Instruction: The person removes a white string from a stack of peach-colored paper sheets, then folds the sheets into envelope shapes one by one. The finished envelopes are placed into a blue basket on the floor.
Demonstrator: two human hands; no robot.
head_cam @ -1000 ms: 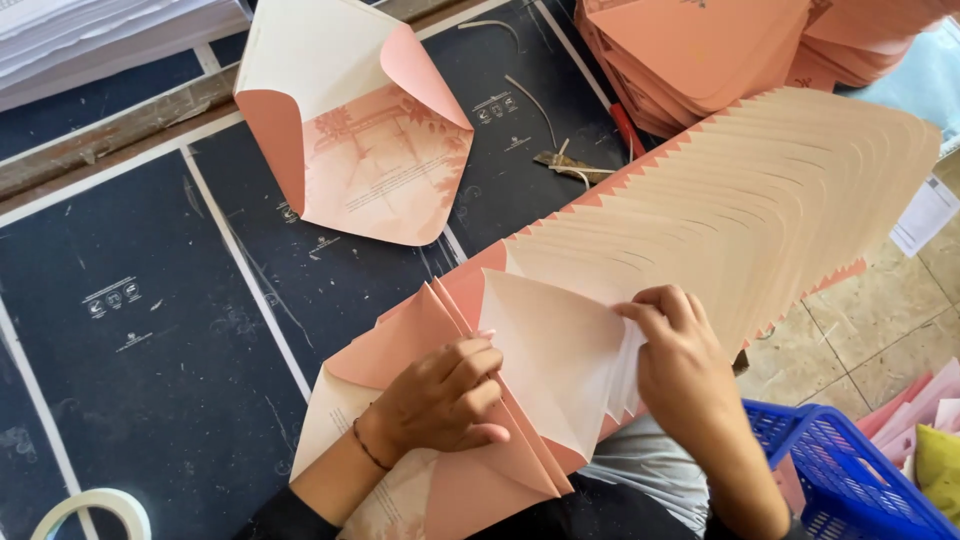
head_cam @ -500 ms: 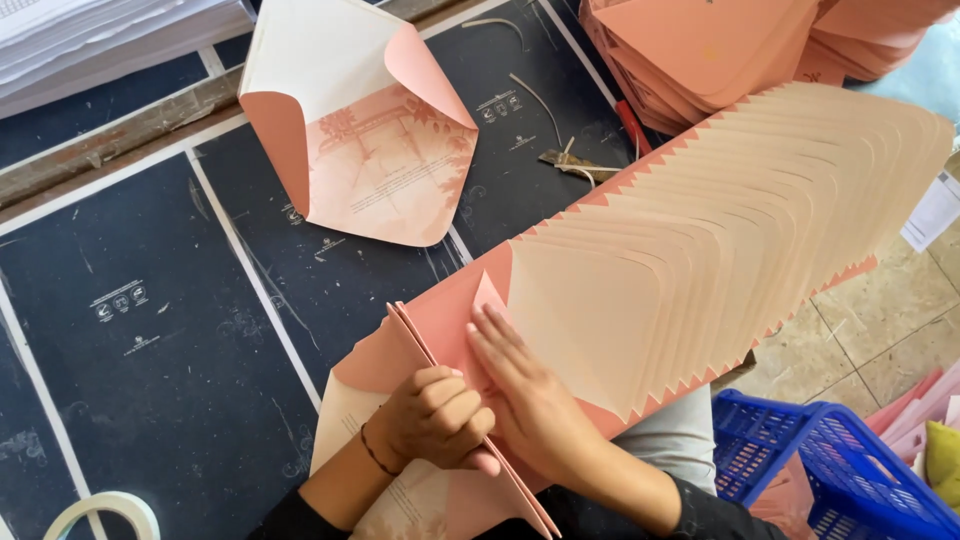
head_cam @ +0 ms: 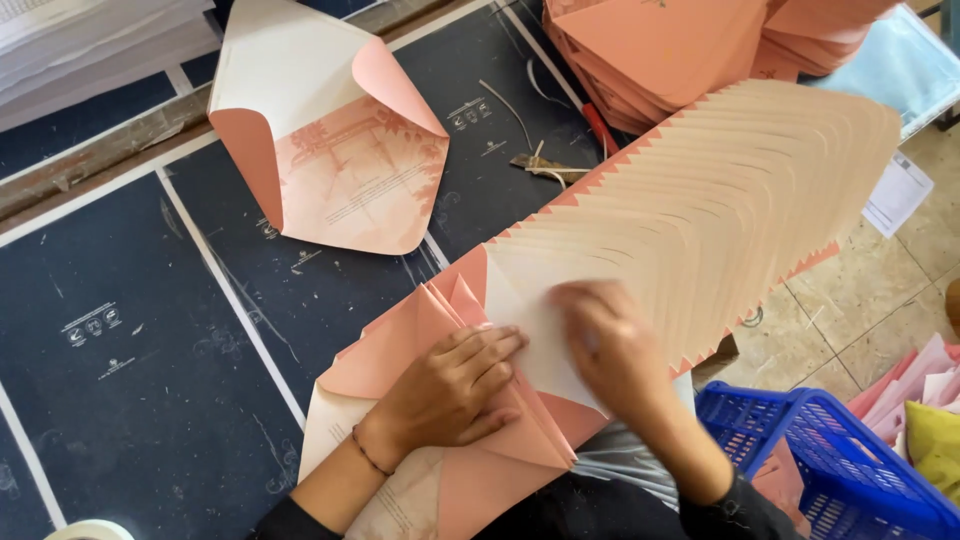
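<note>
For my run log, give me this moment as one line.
left hand flat on folded pink envelope | right hand blurred, on fanned envelope row | open envelope on dark table

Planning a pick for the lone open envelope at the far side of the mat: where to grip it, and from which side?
Probably the raised pink side flap of the open envelope, approached from the right. That flap curls up off the dark mat, giving a free edge; the body lies flat. Both hands are away, on the fanned envelopes.
</note>
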